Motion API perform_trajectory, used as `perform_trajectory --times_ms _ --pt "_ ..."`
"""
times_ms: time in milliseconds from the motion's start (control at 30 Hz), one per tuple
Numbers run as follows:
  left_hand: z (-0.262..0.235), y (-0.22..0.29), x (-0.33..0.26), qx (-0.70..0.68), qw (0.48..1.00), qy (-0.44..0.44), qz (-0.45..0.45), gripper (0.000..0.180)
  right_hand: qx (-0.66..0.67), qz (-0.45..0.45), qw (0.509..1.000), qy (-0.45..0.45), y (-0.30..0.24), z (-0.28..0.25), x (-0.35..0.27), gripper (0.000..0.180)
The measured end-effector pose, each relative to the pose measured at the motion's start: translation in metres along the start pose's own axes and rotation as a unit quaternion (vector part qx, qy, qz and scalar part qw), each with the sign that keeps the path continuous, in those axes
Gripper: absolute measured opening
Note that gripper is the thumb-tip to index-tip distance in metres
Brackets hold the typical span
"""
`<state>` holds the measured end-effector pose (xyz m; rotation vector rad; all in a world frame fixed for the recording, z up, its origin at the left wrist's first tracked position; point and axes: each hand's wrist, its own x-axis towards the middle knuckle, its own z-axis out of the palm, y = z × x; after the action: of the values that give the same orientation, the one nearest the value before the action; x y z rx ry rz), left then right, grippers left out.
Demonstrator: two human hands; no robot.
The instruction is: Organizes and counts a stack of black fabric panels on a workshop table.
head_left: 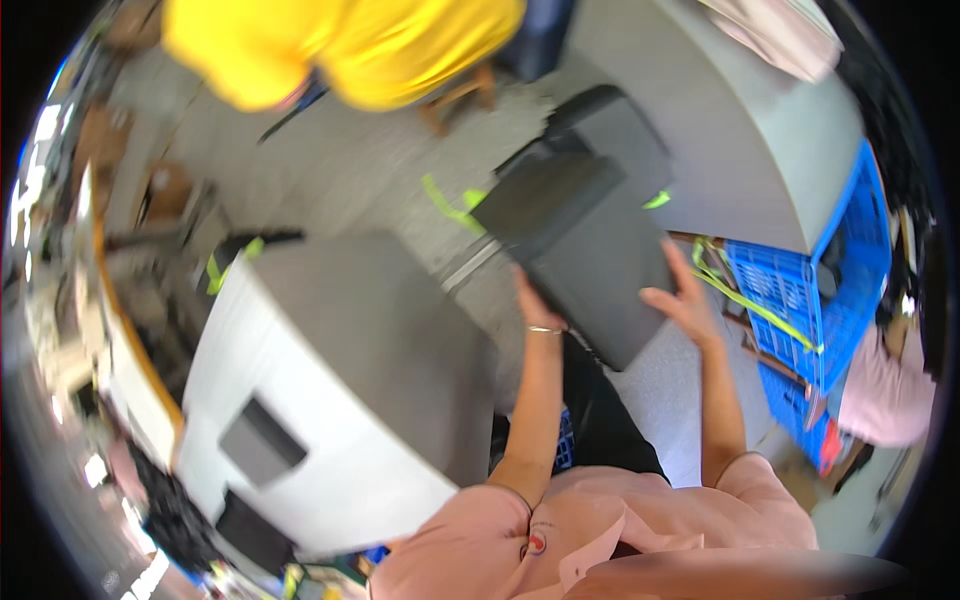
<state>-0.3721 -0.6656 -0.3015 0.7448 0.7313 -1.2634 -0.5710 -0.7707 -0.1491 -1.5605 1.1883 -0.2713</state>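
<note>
A dark grey-black, flat bag-like piece [605, 265] with a folded flap at its far end is held up in front of me. My left hand [537, 302] grips its near left edge, a thin bracelet at the wrist. On the opposite edge is my right hand [688, 305], thumb on top and fingers along the side. Just beyond lies another dark piece [625, 140], partly covered by the held one; I cannot tell whether the two are joined. Bright yellow-green strap ends [462, 212] stick out to the left of them.
A grey-topped table [390, 330] stands at left, with a dark rectangle [263, 441] on its white part. Another grey table [760, 150] is at right, beside blue plastic crates [775, 290] with a yellow-green strap. A person in yellow [350, 50] is ahead, near a wooden stool [460, 100].
</note>
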Motion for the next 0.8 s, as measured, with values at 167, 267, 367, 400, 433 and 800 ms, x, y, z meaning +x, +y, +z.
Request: perform_trajectory --times_ms 167,267,367,400,433,800 --pt "0.001 0.029 -0.134 0.070 0.988 -0.101 0.098 0.065 0.056 -0.046 0.997 0.004 -0.103 -0.010 -0.060 0.084" --pt "-0.019 0.076 -0.226 0.064 0.976 -0.182 0.105 0.056 0.071 -0.108 0.990 -0.056 -0.151 0.000 -0.088 0.081" --pt "-0.059 0.126 -0.324 0.115 0.955 -0.239 0.136 0.048 0.059 -0.140 0.978 -0.142 -0.189 0.034 -0.113 0.078" --pt "-0.077 0.139 -0.358 0.112 0.950 -0.254 0.140 0.044 0.054 -0.147 0.972 -0.175 -0.199 0.050 -0.122 0.077" --pt "-0.097 0.153 -0.391 0.109 0.946 -0.268 0.147 0.040 0.051 -0.155 0.964 -0.211 -0.209 0.069 -0.127 0.075" --pt "-0.375 0.186 -0.598 0.200 0.942 -0.134 0.236 0.037 -0.159 -0.080 0.772 -0.610 -0.269 0.420 -0.172 0.065"
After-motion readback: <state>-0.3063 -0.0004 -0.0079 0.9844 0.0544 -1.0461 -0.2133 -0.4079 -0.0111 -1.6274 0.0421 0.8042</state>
